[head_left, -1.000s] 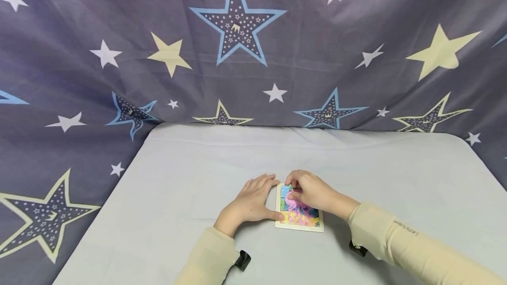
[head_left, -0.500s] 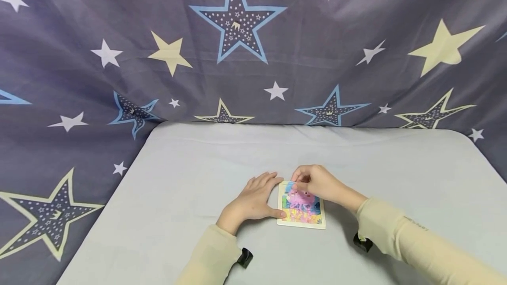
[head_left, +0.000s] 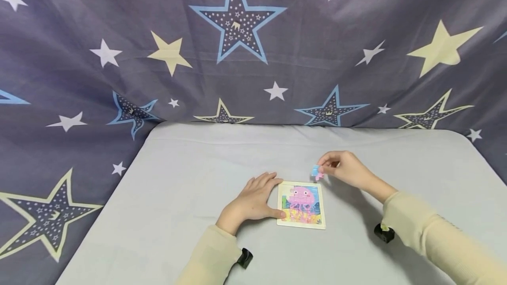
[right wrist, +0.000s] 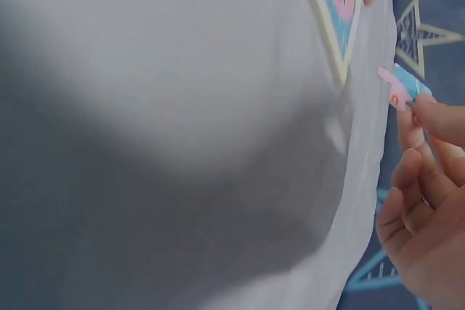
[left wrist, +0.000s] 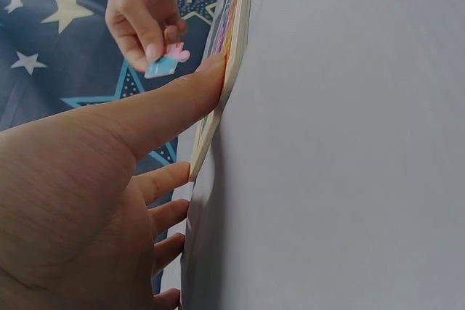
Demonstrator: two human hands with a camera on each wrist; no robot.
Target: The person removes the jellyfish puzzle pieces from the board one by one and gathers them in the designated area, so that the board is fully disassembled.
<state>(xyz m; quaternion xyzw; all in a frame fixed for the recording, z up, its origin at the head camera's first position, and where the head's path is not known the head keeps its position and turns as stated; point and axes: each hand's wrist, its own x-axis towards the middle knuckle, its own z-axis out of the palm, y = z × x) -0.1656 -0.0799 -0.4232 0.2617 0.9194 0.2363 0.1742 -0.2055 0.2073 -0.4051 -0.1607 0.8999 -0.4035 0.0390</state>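
Observation:
A jigsaw puzzle (head_left: 304,195) with a pink jellyfish-like creature on blue and yellow lies flat in a pale square frame. A pale bare patch shows at its upper left. My left hand (head_left: 249,203) lies along the frame's left side, fingers extended, the thumb on the lower left edge and a fingertip at the upper left corner. Beyond the upper right corner, my right hand (head_left: 348,171) pinches a small blue and pink puzzle piece (right wrist: 403,86) between thumb and finger. The piece is held up above the table, apart from the frame; the left wrist view shows its blue part lowest.
A light grey cloth covers the table (head_left: 190,162). Behind it and on the left hangs a dark curtain (head_left: 222,78) printed with stars. Both forearms reach in from the near side, each with a black band (head_left: 244,258) at the wrist.
My right hand has lifted the puzzle piece out of the puzzle's upper left and moved it right and away, past the frame. The left hand has stayed at the frame's side.

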